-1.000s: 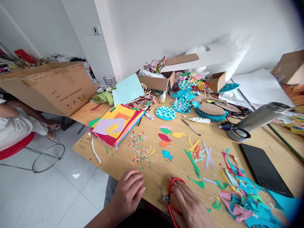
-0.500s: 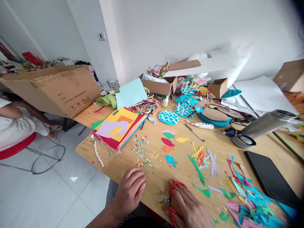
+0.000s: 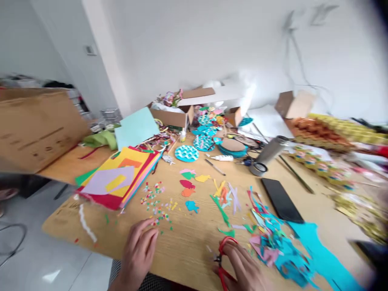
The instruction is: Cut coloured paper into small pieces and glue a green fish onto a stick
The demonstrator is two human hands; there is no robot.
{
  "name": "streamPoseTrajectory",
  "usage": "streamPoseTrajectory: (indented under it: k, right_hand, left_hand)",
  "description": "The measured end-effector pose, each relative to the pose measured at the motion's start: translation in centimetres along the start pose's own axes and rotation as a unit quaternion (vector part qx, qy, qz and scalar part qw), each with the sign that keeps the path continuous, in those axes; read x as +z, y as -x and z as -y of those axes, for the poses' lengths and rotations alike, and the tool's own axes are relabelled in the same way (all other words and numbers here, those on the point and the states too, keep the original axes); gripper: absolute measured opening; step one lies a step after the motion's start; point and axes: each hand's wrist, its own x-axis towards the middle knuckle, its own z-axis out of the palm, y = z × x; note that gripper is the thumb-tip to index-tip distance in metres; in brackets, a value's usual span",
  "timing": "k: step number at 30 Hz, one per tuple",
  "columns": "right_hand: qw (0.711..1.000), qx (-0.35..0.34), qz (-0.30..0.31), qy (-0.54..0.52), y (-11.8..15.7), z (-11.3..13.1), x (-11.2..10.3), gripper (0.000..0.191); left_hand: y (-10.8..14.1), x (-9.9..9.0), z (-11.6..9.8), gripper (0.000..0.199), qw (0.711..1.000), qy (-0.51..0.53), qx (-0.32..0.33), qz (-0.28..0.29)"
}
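My right hand [image 3: 242,266] holds red-handled scissors [image 3: 223,275], with fingers through the handle loops, low over the table's front edge. Their blades point left and are blurred. At the near edge my left hand [image 3: 138,246] rests with relaxed, slightly bent fingers, holding nothing. Just beyond it lie tiny paper bits [image 3: 156,206] in many colours. Paper fish lie in the middle of the table, among them a blue fish [image 3: 192,206], an orange fish [image 3: 188,192] and a yellow fish [image 3: 202,178]. Paper strips [image 3: 222,210] and a heap of scraps [image 3: 279,246] are near my right hand.
Coloured sheets [image 3: 121,178] are stacked at the left. A black phone [image 3: 281,200] and a steel flask [image 3: 271,155] stand or lie at the right. Behind are a glue bottle [image 3: 222,158], a pen [image 3: 215,167] and wavy blue discs [image 3: 186,153]. A large carton [image 3: 39,129] stands far left.
The view has swung to the right, bringing more of the table's right side into sight. My right hand still holds the scissors; my left hand stays by the near edge.
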Motion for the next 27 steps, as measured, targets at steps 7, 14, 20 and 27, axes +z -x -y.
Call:
streamPoseTrajectory:
  k: [7,14,20,27]
  right_hand:
    - [0.992,0.108,-0.027,-0.062,0.1,2.0,0.5,0.020]
    - [0.989,0.145,-0.004,-0.003,3.1,-0.6,-1.6,0.024]
    - [0.983,0.164,-0.046,0.065,5.1,-2.9,-2.5,0.018]
    - [0.943,0.329,-0.051,0.007,3.2,-8.9,-6.4,0.012]
  left_hand:
    - [-0.6,0.5,0.8,0.007,0.998,0.027,0.055,-0.010]
    - [-0.6,0.5,1.0,0.013,0.997,0.027,0.075,-0.015]
    - [-0.6,0.6,1.1,0.014,0.997,0.011,0.076,-0.021]
    - [-0.9,0.6,0.9,0.013,0.996,0.005,0.090,-0.025]
